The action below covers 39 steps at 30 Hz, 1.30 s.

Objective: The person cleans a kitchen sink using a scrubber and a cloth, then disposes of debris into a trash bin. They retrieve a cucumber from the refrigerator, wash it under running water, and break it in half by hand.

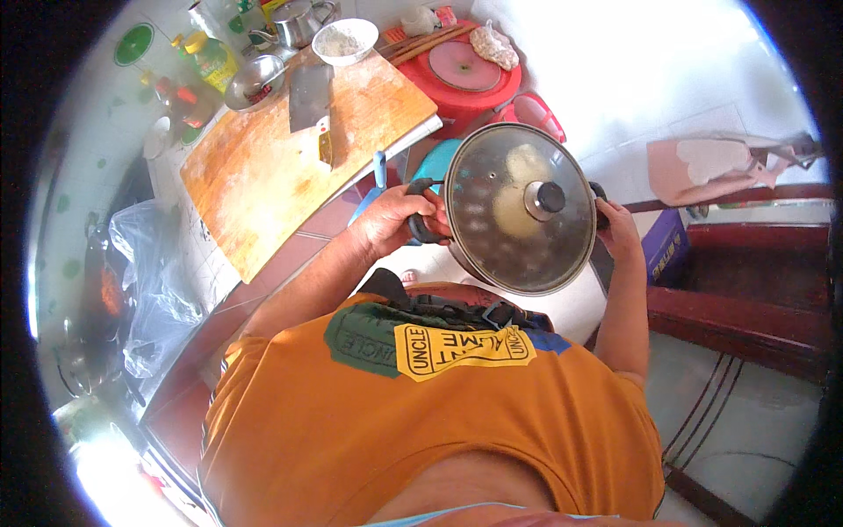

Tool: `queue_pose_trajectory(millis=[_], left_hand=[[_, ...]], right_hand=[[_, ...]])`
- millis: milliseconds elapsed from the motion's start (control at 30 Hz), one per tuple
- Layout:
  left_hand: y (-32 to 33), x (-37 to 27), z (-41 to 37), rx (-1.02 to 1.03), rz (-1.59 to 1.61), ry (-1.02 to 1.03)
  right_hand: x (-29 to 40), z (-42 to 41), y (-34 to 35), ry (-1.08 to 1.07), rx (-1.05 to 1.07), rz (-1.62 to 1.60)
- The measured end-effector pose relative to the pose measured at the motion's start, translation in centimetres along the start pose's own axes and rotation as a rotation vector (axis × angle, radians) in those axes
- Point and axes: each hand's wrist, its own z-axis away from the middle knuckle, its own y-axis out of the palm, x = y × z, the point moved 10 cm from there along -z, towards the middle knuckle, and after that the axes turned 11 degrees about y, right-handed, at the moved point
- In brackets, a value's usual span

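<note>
Both my hands carry a round pot with two black side handles in front of my body, above the floor. My left hand [405,217] grips the left handle [421,224]. My right hand [618,227] holds the opposite handle [598,195], which is partly hidden by the fingers. A glass lid [487,244] with a metal rim and a black knob [550,196] covers the pot. Pale, rounded shapes show through the glass, but reflections keep me from telling what they are.
At the left, a floury wooden board [250,178] bears a cleaver [311,99]. Around its far end stand a white bowl [346,43] of pale powder, a metal bowl [255,82], a metal kettle [296,23] and bottles. A red lidded tub [507,85] is behind the pot; dark red furniture [737,323] stands right.
</note>
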Motion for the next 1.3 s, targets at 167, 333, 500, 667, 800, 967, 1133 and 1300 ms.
queue_pose_trajectory(millis=[167,333,500,667,800,967,1133,1300], left_hand=[[-4.1,-3.5,-4.2,-0.208,0.054,0.095],[-5.0,-5.3,-9.5,-0.416,0.005,0.161],[-5.3,-6.2,-19.4,-0.447,0.006,0.177],[-8.3,-7.3,-31.4,-0.492,-0.064,0.183],[-17.7,-8.2,-38.6,-0.769,-0.369,0.304],[-28.7,-8.8,-43.1,-1.127,-0.257,0.213],[-32.6,-13.2,-45.4,-1.298,-0.242,0.360],[-37.9,-15.4,-48.4,-1.218,-0.243,0.437]], right_hand=[[5.8,-5.3,3.1,-0.052,0.025,0.055],[10.3,-12.6,3.4,-0.062,0.121,0.073],[14.9,-23.8,1.1,-0.019,0.129,0.110],[19.2,-37.2,1.9,0.001,0.307,0.154],[20.8,-49.4,5.4,0.097,0.430,0.116],[20.1,-61.5,11.6,0.205,0.527,-0.006],[19.8,-68.3,17.5,0.235,0.526,-0.064],[20.5,-72.2,21.8,0.245,0.538,-0.074]])
